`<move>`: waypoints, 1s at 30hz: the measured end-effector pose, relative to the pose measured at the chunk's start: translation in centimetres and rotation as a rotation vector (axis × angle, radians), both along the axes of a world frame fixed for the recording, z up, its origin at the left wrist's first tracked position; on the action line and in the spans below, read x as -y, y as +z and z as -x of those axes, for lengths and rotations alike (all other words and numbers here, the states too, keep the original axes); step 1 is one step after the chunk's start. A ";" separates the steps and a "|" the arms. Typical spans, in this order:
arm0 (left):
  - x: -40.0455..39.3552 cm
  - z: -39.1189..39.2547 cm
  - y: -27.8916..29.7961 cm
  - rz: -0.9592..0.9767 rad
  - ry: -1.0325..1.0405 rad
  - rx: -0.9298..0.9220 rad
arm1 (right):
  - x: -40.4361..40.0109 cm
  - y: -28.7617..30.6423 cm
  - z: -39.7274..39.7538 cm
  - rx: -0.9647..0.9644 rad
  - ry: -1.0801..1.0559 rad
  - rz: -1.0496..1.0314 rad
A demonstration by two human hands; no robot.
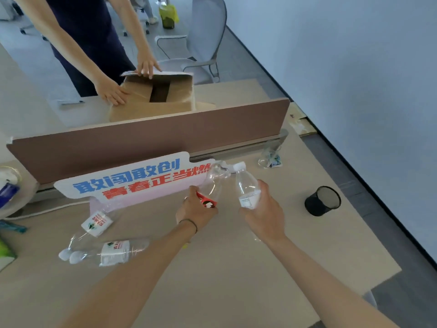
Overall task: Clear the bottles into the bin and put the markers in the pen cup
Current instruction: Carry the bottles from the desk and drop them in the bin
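- Centrally in the frame, both hands are raised above the table [236, 268], close side by side but not touching, each clamped on one clear plastic bottle.
- Left hand [195, 209]: fingers curled round the base of a bottle with a red label [214, 183]; the bottle tilts up and to the right, its neck near the other bottle's cap.
- Right hand [262, 209]: fingers wrapped round the lower half of a white-capped bottle [246, 183] with a white label, cap pointing to the upper left.
- Lower left of the frame: two more clear bottles lie on their sides on the table. One with a white-and-red label [94, 224] lies nearer the sign; the other [111, 252] lies below it. Their white caps point left and sit together.
- Right of centre: a black mesh pen cup [322, 201] stands on the table, well apart from the hands.
- Upper right of the table, by the divider's end: a crumpled clear bottle [269, 156], details blurred.
- A white sign with blue and red lettering [132, 178] leans against the brown divider [146, 140] behind the held bottles.
- Upper left of the frame: beyond the divider, another person [80, 31] rests both hands on an open cardboard box [153, 98].
- Markers: I cannot make any out.
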State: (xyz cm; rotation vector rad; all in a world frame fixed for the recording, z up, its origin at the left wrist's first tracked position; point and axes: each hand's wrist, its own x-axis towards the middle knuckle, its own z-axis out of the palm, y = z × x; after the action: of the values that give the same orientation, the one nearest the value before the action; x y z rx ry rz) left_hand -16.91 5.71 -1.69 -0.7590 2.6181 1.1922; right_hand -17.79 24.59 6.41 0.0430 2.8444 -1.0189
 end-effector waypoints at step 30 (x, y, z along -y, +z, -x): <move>-49.1 -7.5 5.9 -0.281 -0.376 -0.032 | -49.7 1.4 -13.6 -0.094 -0.491 0.097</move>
State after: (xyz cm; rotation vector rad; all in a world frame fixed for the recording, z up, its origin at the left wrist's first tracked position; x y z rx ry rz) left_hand -9.46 54.82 4.25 -0.1862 2.3947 1.4118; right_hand -4.17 74.33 7.77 0.7339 2.9297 -1.2667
